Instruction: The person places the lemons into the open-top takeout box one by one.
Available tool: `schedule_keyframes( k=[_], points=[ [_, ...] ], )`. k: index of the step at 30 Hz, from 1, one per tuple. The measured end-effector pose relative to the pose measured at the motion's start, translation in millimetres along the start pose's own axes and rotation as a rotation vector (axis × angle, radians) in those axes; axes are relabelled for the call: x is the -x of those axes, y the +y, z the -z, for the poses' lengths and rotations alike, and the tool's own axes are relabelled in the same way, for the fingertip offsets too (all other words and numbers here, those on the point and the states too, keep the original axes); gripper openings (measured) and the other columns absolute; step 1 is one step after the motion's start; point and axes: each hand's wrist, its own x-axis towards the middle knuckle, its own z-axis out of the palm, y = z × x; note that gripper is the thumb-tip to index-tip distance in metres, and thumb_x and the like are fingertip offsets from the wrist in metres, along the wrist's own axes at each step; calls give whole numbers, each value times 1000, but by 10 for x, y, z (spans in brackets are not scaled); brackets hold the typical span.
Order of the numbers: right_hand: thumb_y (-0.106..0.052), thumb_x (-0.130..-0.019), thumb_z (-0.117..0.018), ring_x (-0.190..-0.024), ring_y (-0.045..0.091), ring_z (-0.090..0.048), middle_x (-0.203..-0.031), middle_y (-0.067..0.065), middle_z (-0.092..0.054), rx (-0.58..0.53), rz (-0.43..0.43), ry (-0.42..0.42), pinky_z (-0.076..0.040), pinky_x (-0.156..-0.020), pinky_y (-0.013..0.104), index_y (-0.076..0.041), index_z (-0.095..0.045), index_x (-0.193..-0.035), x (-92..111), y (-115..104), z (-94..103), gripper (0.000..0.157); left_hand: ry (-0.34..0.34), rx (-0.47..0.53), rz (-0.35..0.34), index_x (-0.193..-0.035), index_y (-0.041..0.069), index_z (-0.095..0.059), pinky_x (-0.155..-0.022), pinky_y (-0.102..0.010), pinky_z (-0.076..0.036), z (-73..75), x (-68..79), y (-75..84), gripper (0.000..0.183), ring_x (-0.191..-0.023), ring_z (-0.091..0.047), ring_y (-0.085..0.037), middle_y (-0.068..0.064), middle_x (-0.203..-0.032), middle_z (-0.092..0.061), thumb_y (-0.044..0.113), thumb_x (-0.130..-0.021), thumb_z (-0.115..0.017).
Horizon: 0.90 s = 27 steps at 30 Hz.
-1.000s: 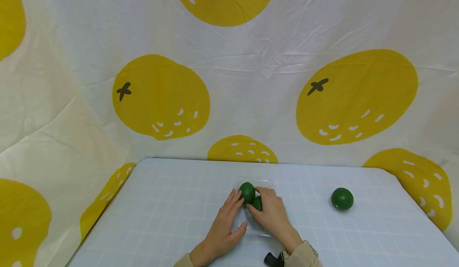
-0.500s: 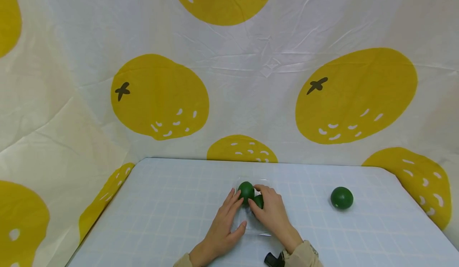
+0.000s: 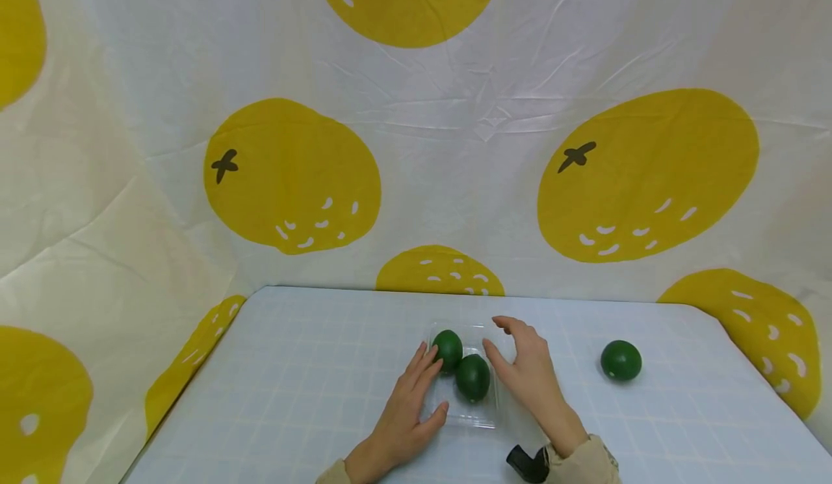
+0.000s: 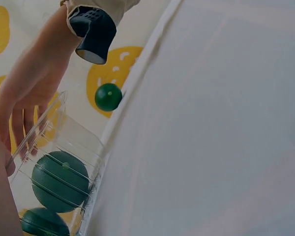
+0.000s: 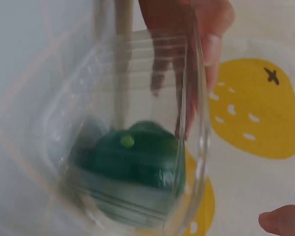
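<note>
A clear plastic box (image 3: 465, 417) with ribbed walls (image 4: 56, 137) holds two dark green, egg-shaped avocados. The far avocado (image 3: 448, 351) lies at the box's left, and the near avocado (image 3: 472, 378) sits beside it to the right. My left hand (image 3: 406, 419) lies along the box's left side, fingers extended, fingertips right at the far avocado. Just off the box's right side is my right hand (image 3: 531, 368), thumb and fingers spread with nothing between them. In the right wrist view, one right fingertip (image 5: 284, 220) shows apart from the box.
A third avocado (image 3: 620, 360) lies on the table to the right of my right hand. The pale blue checked tablecloth (image 3: 292, 383) reaches back to a white curtain (image 3: 455, 180) printed with yellow fruit. A black wrist camera (image 3: 528, 464) sits at my right cuff.
My right hand has let go of the near avocado and moved right, away from the box. That avocado now lies nearer to me in the box. My left hand has stayed put.
</note>
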Motion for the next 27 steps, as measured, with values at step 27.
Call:
schedule_keyframes(
  k=[27],
  points=[
    [-37,-97,-58,-130,61,-27,-144,39,-33,59,-426,-50,-21,-101,74,8,-45,-138,242,1527,955,63,-32,27,58,-148,0,-40,-108,-56,-35,25,6,41,68,-148,-23,-35,-14,-159,-31,22,-89,-65]
  ],
)
